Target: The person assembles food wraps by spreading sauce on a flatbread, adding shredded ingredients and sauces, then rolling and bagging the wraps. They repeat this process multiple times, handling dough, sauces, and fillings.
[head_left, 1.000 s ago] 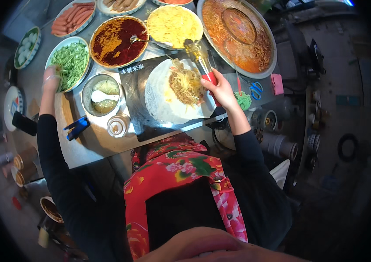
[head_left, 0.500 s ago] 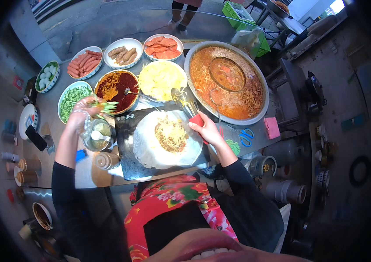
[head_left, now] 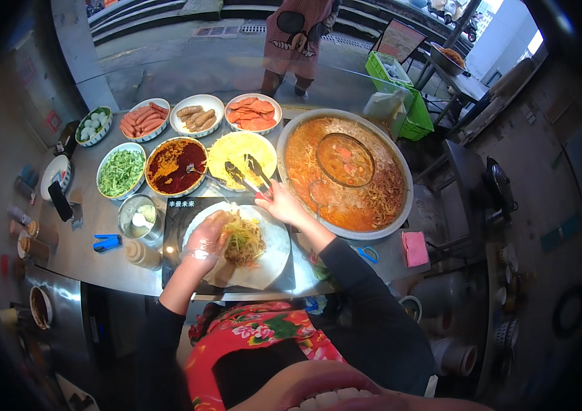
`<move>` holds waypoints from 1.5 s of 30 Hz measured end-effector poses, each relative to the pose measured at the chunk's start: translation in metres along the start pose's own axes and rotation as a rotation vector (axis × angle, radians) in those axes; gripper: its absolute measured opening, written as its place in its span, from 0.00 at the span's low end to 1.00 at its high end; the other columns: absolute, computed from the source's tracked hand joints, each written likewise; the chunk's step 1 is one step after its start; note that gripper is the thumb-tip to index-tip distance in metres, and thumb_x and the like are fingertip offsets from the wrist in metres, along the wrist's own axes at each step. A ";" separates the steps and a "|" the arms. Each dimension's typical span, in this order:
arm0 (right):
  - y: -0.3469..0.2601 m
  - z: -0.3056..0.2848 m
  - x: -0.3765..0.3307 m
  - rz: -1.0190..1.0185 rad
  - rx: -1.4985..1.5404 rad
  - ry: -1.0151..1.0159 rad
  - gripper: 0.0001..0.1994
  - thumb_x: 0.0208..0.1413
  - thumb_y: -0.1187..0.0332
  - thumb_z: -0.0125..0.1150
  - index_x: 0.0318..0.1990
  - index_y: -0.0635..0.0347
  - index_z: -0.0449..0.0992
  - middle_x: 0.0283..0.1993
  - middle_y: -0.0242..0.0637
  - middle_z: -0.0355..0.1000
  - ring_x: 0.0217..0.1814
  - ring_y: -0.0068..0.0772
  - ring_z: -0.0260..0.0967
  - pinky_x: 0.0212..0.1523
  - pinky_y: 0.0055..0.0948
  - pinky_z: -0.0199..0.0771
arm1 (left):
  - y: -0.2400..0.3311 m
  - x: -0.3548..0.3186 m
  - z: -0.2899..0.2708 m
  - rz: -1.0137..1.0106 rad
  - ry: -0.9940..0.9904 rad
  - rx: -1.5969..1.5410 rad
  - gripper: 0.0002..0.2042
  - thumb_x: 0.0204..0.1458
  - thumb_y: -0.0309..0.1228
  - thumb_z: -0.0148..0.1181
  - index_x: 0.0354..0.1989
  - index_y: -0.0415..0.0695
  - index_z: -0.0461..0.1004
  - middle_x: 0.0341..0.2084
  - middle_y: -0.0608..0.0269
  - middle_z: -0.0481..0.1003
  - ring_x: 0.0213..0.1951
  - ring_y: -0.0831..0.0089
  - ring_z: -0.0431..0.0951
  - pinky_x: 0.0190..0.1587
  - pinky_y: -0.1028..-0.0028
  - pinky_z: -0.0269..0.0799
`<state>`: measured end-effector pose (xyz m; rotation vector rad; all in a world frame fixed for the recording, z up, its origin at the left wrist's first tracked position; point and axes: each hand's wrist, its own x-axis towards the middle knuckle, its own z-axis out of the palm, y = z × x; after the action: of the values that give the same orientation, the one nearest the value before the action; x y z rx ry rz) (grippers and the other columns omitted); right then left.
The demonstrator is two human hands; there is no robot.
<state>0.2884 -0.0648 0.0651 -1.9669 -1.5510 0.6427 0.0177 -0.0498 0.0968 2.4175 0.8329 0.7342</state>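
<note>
the left hand (head_left: 207, 238), in a thin clear glove, is over the left part of the wrap (head_left: 276, 250), with its fingers at the filling (head_left: 248, 246). the fingers are bent and rather close together; whether they hold something, i cannot tell. the right hand (head_left: 281, 202) is closed around the red handles of the tongs (head_left: 263, 179). the two arms of the tongs stand apart, and their tips are above the yellow shreds (head_left: 222, 147).

the wrap is pale and round, and it lies flat and unfolded on a black plate (head_left: 172, 236), at the front edge of the counter (head_left: 92, 264). the filling makes a heap in its middle, with some green strips on top.

behind the plate, the dark red sauce (head_left: 171, 171) is in a bowl just left of the yellow shreds, and the greens (head_left: 120, 175) are left of the sauce. a big pan (head_left: 407, 179) of reddish food stands to the right. a pot (head_left: 124, 222) with a white spoon (head_left: 142, 220) is left of the plate, and a bottle (head_left: 142, 255) is near it. the blue scissors (head_left: 368, 254) lie on the right side, near a pink cloth (head_left: 414, 248).
</note>
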 end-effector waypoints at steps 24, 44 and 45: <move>-0.155 0.109 -0.206 -0.679 -0.148 -0.259 0.08 0.59 0.68 0.55 0.38 0.62 0.77 0.32 0.47 0.74 0.35 0.53 0.72 0.38 0.44 0.72 | 0.034 -0.422 -0.083 -0.437 1.025 -1.901 0.17 0.64 0.30 0.48 0.59 0.36 0.67 0.51 0.53 0.75 0.48 0.67 0.79 0.45 0.74 0.81; -0.284 0.270 -0.278 -1.469 -0.443 -0.921 0.30 0.49 0.80 0.54 0.63 0.55 0.64 0.51 0.48 0.68 0.47 0.53 0.71 0.46 0.42 0.74 | 0.269 -0.656 0.017 0.307 2.233 -1.191 0.14 0.61 0.31 0.55 0.52 0.36 0.73 0.46 0.56 0.78 0.48 0.67 0.79 0.47 0.73 0.78; -0.296 0.287 -0.293 -1.502 -0.475 -0.900 0.30 0.50 0.80 0.54 0.64 0.56 0.64 0.51 0.49 0.68 0.46 0.53 0.72 0.45 0.42 0.74 | 0.288 -0.664 0.028 0.295 2.282 -1.143 0.14 0.61 0.31 0.54 0.52 0.36 0.73 0.47 0.55 0.78 0.49 0.66 0.78 0.48 0.72 0.77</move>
<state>-0.1789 -0.2603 0.0643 -0.1226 -3.2126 0.4397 -0.2926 -0.7003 0.0260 -0.1363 0.2216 2.8179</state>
